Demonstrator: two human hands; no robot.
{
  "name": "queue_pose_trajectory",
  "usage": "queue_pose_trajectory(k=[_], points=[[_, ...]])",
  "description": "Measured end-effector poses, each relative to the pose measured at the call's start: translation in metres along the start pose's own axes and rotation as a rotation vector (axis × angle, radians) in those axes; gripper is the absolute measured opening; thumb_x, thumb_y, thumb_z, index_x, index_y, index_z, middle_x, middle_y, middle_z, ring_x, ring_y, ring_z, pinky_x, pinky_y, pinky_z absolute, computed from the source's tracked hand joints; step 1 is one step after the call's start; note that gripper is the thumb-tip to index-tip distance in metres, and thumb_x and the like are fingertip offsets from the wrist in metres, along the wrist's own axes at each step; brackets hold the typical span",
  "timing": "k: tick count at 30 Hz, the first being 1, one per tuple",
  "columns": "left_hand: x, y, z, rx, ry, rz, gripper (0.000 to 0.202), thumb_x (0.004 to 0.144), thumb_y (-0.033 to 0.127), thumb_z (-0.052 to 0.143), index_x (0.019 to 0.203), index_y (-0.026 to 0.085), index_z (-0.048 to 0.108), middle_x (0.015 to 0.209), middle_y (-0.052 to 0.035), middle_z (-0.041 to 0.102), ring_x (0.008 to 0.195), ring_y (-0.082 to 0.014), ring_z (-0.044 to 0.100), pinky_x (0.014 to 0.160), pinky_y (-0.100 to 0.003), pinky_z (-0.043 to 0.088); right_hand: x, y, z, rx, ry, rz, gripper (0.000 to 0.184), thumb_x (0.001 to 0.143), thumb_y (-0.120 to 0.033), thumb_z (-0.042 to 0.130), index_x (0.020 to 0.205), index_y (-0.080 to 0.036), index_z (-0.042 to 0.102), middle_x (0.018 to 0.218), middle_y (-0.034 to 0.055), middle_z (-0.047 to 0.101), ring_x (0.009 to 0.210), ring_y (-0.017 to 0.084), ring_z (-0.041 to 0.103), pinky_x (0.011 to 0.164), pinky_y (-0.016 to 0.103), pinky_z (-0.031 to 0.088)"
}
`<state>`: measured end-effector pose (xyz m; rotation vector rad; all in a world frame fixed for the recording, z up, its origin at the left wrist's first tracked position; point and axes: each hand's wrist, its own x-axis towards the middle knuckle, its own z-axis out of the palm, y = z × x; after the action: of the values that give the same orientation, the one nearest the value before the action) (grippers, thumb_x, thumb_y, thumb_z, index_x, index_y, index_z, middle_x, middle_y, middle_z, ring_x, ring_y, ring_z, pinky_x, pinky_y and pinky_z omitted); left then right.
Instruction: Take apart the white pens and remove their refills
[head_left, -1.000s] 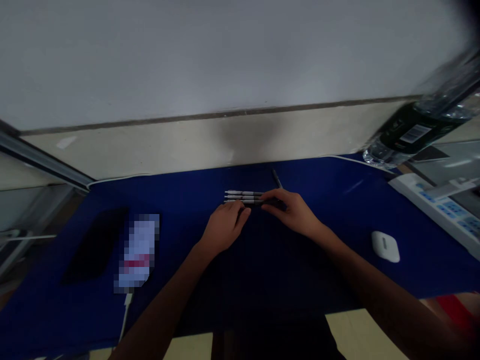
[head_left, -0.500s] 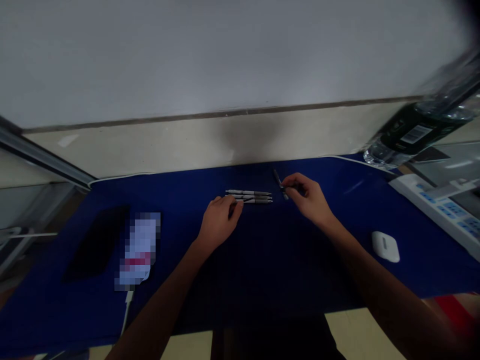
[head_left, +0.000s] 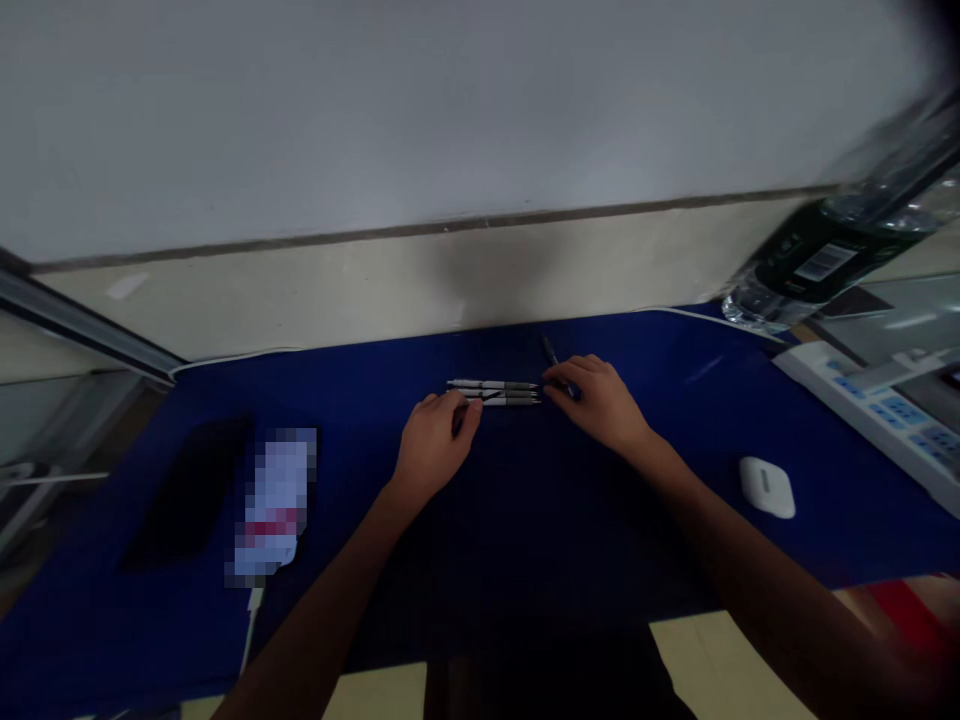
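Several white-and-grey pens [head_left: 506, 387] lie side by side on the blue table cover [head_left: 570, 520], their tips to the right. My left hand [head_left: 436, 440] is closed at their left ends, with thumb and fingers around them; the fingers hide those ends. My right hand [head_left: 604, 405] hovers just beyond the pens' tips, its fingers curved with thumb and fingertips slightly apart. Nothing shows between them. A separate dark pen [head_left: 549, 349] lies slanted on the cover behind the right hand, which hides part of its length.
A phone with a blurred screen [head_left: 277, 490] and a charging cable lies left, beside a dark flat object [head_left: 187, 490]. At right are a white earbud case [head_left: 767, 487], a power strip [head_left: 862, 410] and a large bottle [head_left: 817, 255]. A pale wall [head_left: 360, 290] borders the back.
My right hand has moved left, from the dark pen towards the tips of the grouped pens, and let go of the dark pen. My left hand stays at the pens.
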<state>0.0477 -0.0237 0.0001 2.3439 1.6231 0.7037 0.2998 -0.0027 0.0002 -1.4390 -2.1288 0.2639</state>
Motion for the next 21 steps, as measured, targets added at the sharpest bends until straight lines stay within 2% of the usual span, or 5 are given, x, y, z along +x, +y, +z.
queue_pose_trajectory(k=[5,9,16,18,21], points=[[0.000,0.001,-0.001,0.015,0.007,0.004,0.034,0.099,0.041,0.042,0.073,0.020,0.050,0.063,0.0000,0.056,0.065,-0.0181,0.054,0.062,-0.031,0.039,-0.001,-0.006,0.001,-0.041,0.012,0.016,0.016,0.086,-0.039,0.064,0.089,-0.025,0.071,0.082,0.0041,0.068,0.084,0.024,0.057,0.077,0.038,0.033],[0.000,0.001,-0.002,0.016,0.038,0.016,0.034,0.098,0.041,0.042,0.074,0.020,0.053,0.064,-0.0007,0.058,0.065,-0.0183,0.055,0.061,-0.031,0.041,0.000,-0.007,0.000,0.031,0.024,0.010,0.020,0.091,-0.038,0.058,0.087,-0.024,0.071,0.080,0.0038,0.067,0.081,0.022,0.057,0.076,0.037,0.037],[0.000,0.002,-0.003,0.008,0.013,0.007,0.036,0.098,0.042,0.043,0.071,0.020,0.052,0.062,-0.0005,0.057,0.064,-0.0180,0.053,0.060,-0.030,0.039,0.000,-0.008,-0.006,0.171,0.208,0.133,0.028,0.095,-0.037,0.049,0.087,-0.021,0.070,0.079,0.0068,0.067,0.075,0.021,0.059,0.065,0.034,0.042],[-0.001,0.002,-0.003,0.009,0.020,0.012,0.037,0.098,0.043,0.043,0.071,0.020,0.052,0.062,-0.0004,0.056,0.063,-0.0179,0.052,0.061,-0.031,0.039,-0.001,-0.011,-0.007,0.228,0.185,0.153,0.032,0.096,-0.040,0.047,0.087,-0.020,0.071,0.077,0.0061,0.067,0.071,0.020,0.059,0.062,0.032,0.042],[-0.001,0.003,-0.002,0.020,0.039,0.028,0.038,0.097,0.045,0.044,0.070,0.020,0.051,0.062,-0.0002,0.056,0.064,-0.0178,0.052,0.064,-0.032,0.041,-0.003,-0.021,-0.007,0.351,0.037,0.122,0.039,0.098,-0.043,0.041,0.086,-0.019,0.070,0.073,0.0036,0.066,0.064,0.016,0.058,0.058,0.029,0.039]])
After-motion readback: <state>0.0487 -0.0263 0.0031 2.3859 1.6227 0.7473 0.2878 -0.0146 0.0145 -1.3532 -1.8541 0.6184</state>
